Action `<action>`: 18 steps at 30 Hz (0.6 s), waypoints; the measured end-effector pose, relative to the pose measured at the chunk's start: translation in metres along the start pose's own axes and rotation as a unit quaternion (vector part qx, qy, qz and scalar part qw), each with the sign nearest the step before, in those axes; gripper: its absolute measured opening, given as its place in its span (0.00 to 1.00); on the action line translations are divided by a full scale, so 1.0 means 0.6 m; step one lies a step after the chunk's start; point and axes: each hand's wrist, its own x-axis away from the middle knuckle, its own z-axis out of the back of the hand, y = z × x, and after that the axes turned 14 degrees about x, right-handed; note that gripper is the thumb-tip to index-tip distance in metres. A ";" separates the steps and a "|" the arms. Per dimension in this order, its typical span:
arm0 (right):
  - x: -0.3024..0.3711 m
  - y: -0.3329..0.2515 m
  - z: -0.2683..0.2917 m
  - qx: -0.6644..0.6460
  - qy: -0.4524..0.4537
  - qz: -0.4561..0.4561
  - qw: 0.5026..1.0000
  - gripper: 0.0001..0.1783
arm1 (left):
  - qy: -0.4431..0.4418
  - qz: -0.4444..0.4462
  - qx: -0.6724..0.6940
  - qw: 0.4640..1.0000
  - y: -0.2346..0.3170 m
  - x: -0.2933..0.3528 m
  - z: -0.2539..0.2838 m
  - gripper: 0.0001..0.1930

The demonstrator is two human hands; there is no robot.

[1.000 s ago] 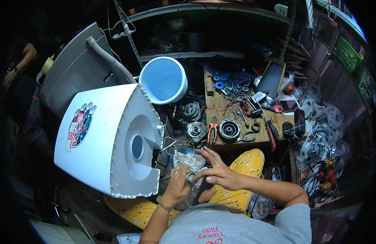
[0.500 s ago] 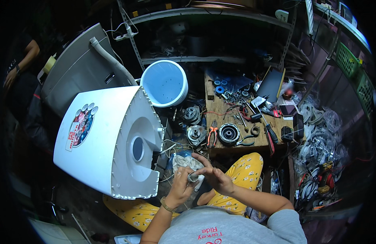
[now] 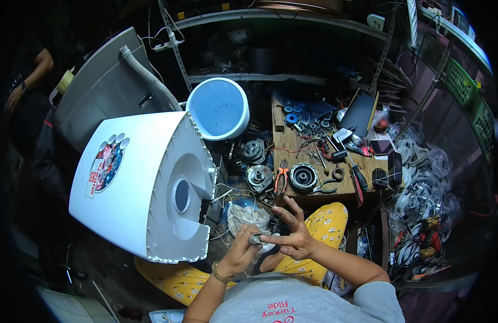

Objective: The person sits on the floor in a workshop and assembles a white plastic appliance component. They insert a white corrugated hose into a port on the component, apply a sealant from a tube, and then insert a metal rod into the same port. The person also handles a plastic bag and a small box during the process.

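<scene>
In front of my body, my left hand (image 3: 239, 254) is closed round a small grey, round-ended part (image 3: 255, 238). Most of that part is hidden inside the fist, so its kind does not show. My right hand (image 3: 298, 240) has its fingers spread, and one fingertip reaches to the end of the grey part, seemingly touching it. Just beyond my left hand lies a crumpled whitish cloth (image 3: 246, 216) on the floor.
A white machine housing (image 3: 125, 177) lies on its side at the left, near a light-blue perforated tub (image 3: 219, 110). A low wooden bench (image 3: 335, 189) carries pliers (image 3: 282, 176), screwdrivers (image 3: 360, 177) and a round black part (image 3: 304, 177). Motors (image 3: 260, 177) sit beside it. Bagged parts (image 3: 424, 172) are heaped at right.
My right hand has moved slightly right and turned, its fingers now more spread, with one fingertip at the grey part's end. My left hand keeps its grip nearly in place.
</scene>
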 end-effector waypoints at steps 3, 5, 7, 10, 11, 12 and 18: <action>-0.012 0.006 0.030 0.053 -0.004 0.040 0.998 0.20 | -0.029 0.003 0.006 1.000 0.002 -0.001 0.002 0.11; -0.020 0.010 0.043 0.074 0.000 0.073 0.995 0.19 | -0.048 0.008 0.009 0.999 0.004 -0.002 0.003 0.12; -0.026 0.014 0.051 0.072 0.002 0.083 0.994 0.19 | -0.070 0.010 0.009 0.997 0.007 -0.004 0.005 0.12; -0.031 0.013 0.058 0.068 0.006 0.081 0.994 0.19 | -0.062 0.023 0.001 0.998 0.013 -0.006 0.000 0.13; -0.032 0.012 0.059 0.066 0.007 0.077 0.995 0.19 | -0.047 0.017 0.005 0.999 0.013 -0.006 -0.002 0.13; -0.030 0.013 0.057 0.066 0.013 0.068 0.995 0.19 | -0.032 0.012 0.009 0.999 0.012 -0.005 -0.006 0.13; -0.012 -0.012 0.031 0.098 0.042 -0.009 0.994 0.20 | 0.052 -0.024 -0.087 0.995 0.019 -0.007 -0.026 0.13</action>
